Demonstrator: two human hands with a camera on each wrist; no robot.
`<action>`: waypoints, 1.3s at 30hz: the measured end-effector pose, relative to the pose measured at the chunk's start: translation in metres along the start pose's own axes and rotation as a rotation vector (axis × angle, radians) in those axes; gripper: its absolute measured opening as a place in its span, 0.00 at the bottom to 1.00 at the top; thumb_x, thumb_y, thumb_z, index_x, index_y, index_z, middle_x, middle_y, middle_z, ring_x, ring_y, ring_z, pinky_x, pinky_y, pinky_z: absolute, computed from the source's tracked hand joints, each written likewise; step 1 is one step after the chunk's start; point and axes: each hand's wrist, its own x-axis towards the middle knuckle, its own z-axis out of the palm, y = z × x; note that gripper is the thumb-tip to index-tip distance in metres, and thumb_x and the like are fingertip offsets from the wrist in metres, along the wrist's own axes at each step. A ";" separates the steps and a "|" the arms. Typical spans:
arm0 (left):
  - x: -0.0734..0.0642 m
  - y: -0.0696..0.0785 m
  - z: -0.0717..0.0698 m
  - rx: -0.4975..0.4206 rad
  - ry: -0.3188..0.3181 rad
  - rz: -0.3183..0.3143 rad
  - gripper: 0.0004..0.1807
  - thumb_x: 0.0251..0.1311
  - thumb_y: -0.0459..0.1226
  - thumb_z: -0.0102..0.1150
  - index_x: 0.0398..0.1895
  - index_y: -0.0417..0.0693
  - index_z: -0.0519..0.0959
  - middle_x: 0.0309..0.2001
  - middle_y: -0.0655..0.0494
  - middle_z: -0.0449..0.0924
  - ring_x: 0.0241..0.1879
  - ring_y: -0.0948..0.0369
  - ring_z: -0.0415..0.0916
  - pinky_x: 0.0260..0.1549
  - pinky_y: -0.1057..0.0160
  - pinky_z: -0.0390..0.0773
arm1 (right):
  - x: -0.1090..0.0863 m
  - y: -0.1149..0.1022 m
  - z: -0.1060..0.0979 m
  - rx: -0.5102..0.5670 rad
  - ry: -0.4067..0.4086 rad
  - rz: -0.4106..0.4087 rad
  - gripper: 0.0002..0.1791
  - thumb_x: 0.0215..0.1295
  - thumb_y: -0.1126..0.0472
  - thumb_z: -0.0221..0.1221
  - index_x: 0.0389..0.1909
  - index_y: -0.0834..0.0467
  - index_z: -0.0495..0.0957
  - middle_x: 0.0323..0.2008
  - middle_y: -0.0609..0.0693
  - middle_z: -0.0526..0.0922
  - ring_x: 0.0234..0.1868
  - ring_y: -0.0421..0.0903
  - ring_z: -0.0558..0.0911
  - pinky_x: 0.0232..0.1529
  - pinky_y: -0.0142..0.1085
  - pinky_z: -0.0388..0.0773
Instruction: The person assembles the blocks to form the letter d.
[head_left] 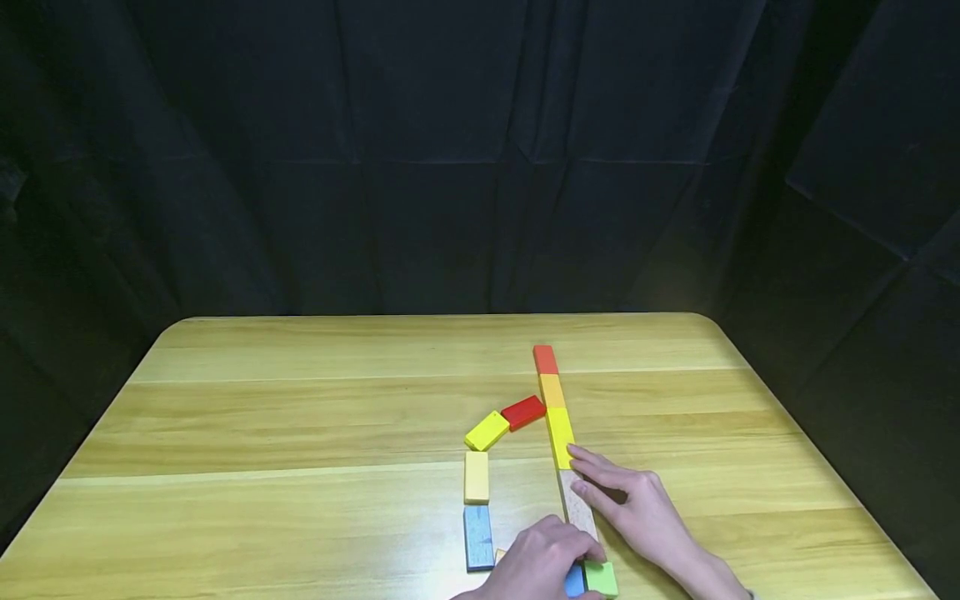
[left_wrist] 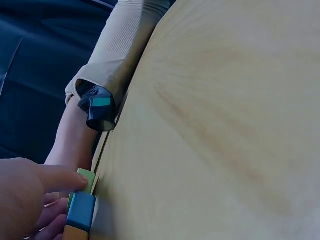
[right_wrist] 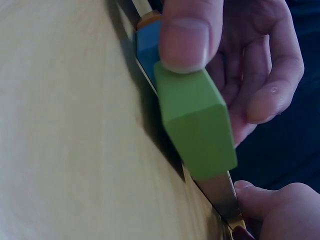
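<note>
Near the front edge in the head view, my left hand (head_left: 536,562) pinches a light green block (head_left: 601,579) between thumb and fingers. The same green block (right_wrist: 195,115) shows large in the right wrist view, the left thumb pressing on it. It abuts a blue block (head_left: 574,581), partly hidden by the left hand. My right hand (head_left: 645,508) lies along a straight row of blocks, its fingers extended. Its thumb touches a pale wooden block (head_left: 579,502), and its fingertips rest at the edge of a yellow block (head_left: 559,433).
Beyond these, an orange block (head_left: 551,390) and a red-orange block (head_left: 546,359) extend the row. To its left curve a dark red block (head_left: 523,412), a yellow block (head_left: 487,431), a cream block (head_left: 476,477) and a blue block (head_left: 478,539) on the wooden table (head_left: 262,467).
</note>
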 end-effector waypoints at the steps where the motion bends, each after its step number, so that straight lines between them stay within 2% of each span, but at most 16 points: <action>1: 0.000 0.000 0.000 -0.001 -0.004 0.001 0.16 0.53 0.52 0.73 0.39 0.54 0.86 0.35 0.70 0.86 0.35 0.78 0.71 0.37 0.86 0.66 | 0.000 0.000 0.000 0.001 0.000 0.000 0.17 0.65 0.54 0.66 0.53 0.53 0.85 0.60 0.39 0.81 0.60 0.45 0.79 0.58 0.13 0.64; 10: -0.006 -0.006 0.002 -0.015 0.009 0.022 0.20 0.51 0.55 0.72 0.41 0.53 0.85 0.39 0.67 0.86 0.37 0.77 0.72 0.38 0.88 0.64 | -0.001 0.001 0.000 0.002 -0.011 0.003 0.17 0.66 0.53 0.66 0.54 0.53 0.85 0.60 0.40 0.81 0.60 0.45 0.79 0.57 0.13 0.64; 14: -0.009 -0.008 0.003 -0.021 0.023 0.046 0.21 0.51 0.54 0.72 0.42 0.52 0.85 0.39 0.66 0.86 0.38 0.76 0.74 0.41 0.88 0.65 | -0.001 0.001 -0.001 -0.021 -0.023 0.019 0.18 0.66 0.52 0.65 0.54 0.52 0.85 0.60 0.38 0.80 0.60 0.44 0.79 0.57 0.18 0.70; 18: -0.010 -0.009 0.002 -0.040 0.009 0.036 0.22 0.52 0.55 0.72 0.42 0.52 0.85 0.40 0.66 0.86 0.40 0.76 0.75 0.42 0.87 0.67 | -0.001 0.002 -0.001 -0.026 -0.032 0.029 0.18 0.66 0.51 0.65 0.55 0.51 0.84 0.60 0.37 0.80 0.60 0.43 0.79 0.58 0.24 0.74; 22: -0.010 -0.008 0.000 -0.051 -0.008 0.010 0.19 0.56 0.53 0.70 0.43 0.51 0.85 0.40 0.66 0.86 0.40 0.77 0.75 0.41 0.86 0.68 | -0.001 0.002 -0.001 -0.009 -0.033 0.033 0.19 0.67 0.50 0.64 0.55 0.51 0.84 0.61 0.36 0.80 0.61 0.43 0.78 0.58 0.20 0.71; 27: -0.009 -0.007 0.002 -0.028 0.013 0.021 0.16 0.60 0.52 0.67 0.42 0.51 0.85 0.39 0.65 0.86 0.38 0.77 0.74 0.40 0.87 0.67 | -0.001 0.002 -0.001 0.007 -0.019 0.020 0.18 0.66 0.51 0.65 0.55 0.52 0.84 0.60 0.38 0.80 0.61 0.44 0.79 0.57 0.13 0.66; 34: -0.009 -0.009 0.006 -0.022 0.058 0.050 0.22 0.54 0.57 0.69 0.41 0.52 0.85 0.40 0.66 0.86 0.39 0.75 0.73 0.41 0.88 0.63 | -0.001 0.002 -0.003 0.033 -0.022 0.031 0.18 0.66 0.51 0.65 0.54 0.52 0.85 0.60 0.38 0.80 0.61 0.45 0.78 0.57 0.13 0.66; 39: -0.009 -0.009 0.008 -0.021 0.079 0.056 0.22 0.53 0.57 0.68 0.41 0.51 0.85 0.39 0.65 0.86 0.38 0.74 0.72 0.43 0.89 0.60 | -0.001 0.003 -0.003 0.048 -0.034 0.024 0.18 0.67 0.51 0.64 0.55 0.52 0.84 0.61 0.39 0.80 0.62 0.45 0.78 0.58 0.16 0.67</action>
